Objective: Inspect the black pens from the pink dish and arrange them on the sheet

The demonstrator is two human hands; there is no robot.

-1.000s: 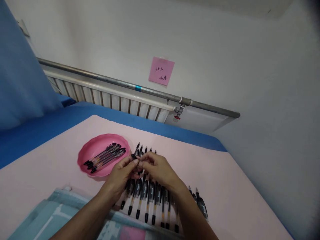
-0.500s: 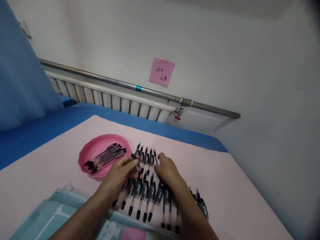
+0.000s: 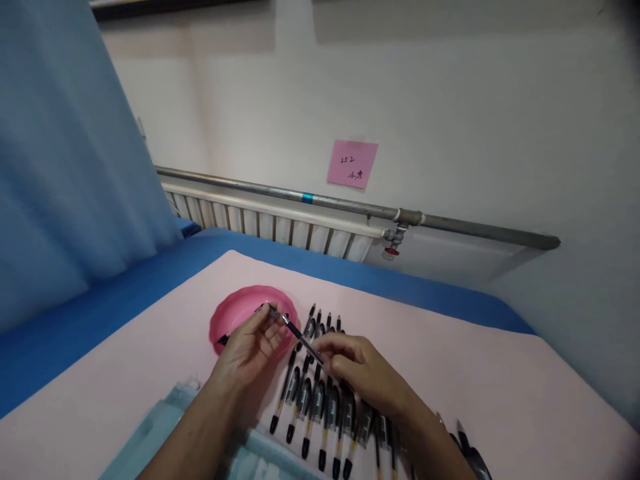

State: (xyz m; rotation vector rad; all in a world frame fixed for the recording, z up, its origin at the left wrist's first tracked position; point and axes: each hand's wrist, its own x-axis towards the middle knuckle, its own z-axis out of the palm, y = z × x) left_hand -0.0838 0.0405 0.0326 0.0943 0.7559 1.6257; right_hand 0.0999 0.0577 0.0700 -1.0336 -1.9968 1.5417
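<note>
My left hand (image 3: 249, 350) and my right hand (image 3: 361, 372) hold one black pen (image 3: 296, 333) between them, slanting above the table. The left fingers pinch its upper end near the pink tray (image 3: 235, 309). My right fingers pinch its lower end. Below the hands lie several black pens (image 3: 320, 407) in rows on the pink cloth (image 3: 500, 393). My left hand hides most of the pens in the tray.
A light blue-green cloth (image 3: 150, 433) lies at the near edge. A blue sheet (image 3: 120, 287) borders the pink cloth. Behind are a radiator (image 3: 270, 227), a metal pipe (image 3: 450, 223), a pink note (image 3: 352, 163) on the wall and a blue curtain (image 3: 60, 167) at left.
The view swung up and to the left. My right hand came back from the pen row and now pinches the pen that the left hand holds over the tray's edge.
</note>
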